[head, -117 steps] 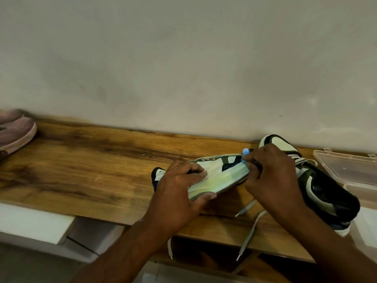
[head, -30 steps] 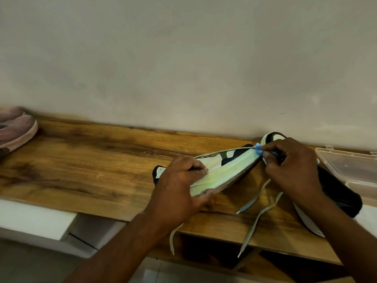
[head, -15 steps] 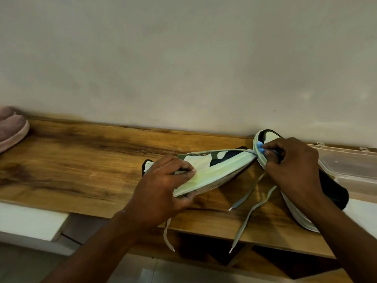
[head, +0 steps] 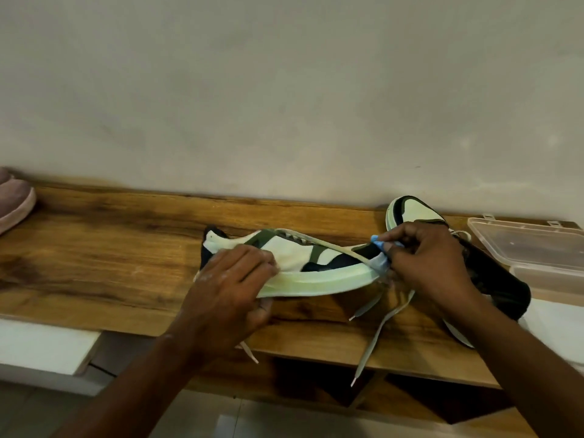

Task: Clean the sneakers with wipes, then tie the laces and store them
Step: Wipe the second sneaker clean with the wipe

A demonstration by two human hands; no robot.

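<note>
Wooden shelf: sneaker lengthwise left-right, left hand gripping; right hand pinching wipe.

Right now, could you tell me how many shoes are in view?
3: green-soled white sneaker in both hands, matching black-and-white sneaker behind the right hand, pink shoe far left; others may be hidden.

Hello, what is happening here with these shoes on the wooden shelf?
A person is cleaning a sneaker tipped on its side on the wooden shelf. The left hand grips its sole, and the right hand pinches a blue wipe at its end. The second sneaker lies behind the right hand, beside a clear plastic box. Untied laces hang over the shelf edge.
</note>
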